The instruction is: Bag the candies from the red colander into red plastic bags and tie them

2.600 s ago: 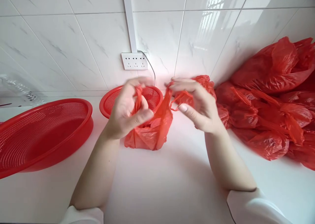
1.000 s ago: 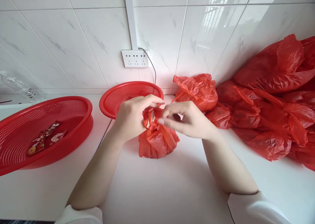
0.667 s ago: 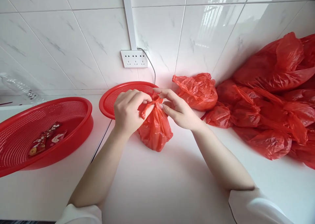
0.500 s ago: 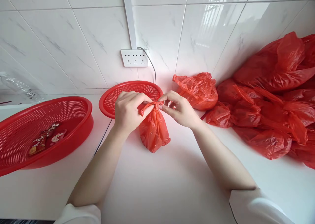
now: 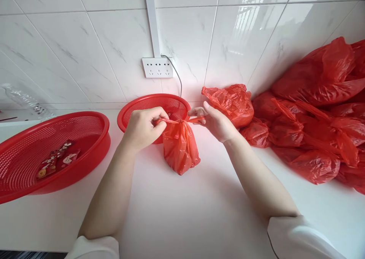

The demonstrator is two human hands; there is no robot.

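A small red plastic bag (image 5: 181, 147) stands on the white counter in front of me, its top gathered into a knot with a handle end pulled out to each side. My left hand (image 5: 145, 128) is closed, pinching the left handle end between thumb and fingers. At the other side my right hand (image 5: 215, 120) has its thumb raised and its fingers apart, with the right handle end lying against the fingers. What the bag contains is hidden.
Behind the bag sits a red perforated basket (image 5: 127, 112). A larger red basket (image 5: 99, 137) at left holds several small packets (image 5: 58, 160). Another red bag (image 5: 232, 105) and a pile of filled red bags (image 5: 316, 133) lie right. A clear bottle (image 5: 25, 99) and wall socket (image 5: 157, 67) are behind.
My hands have moved apart, drawing the handle ends out sideways into a straight line at the knot. The right thumb has lifted away from its pinch.
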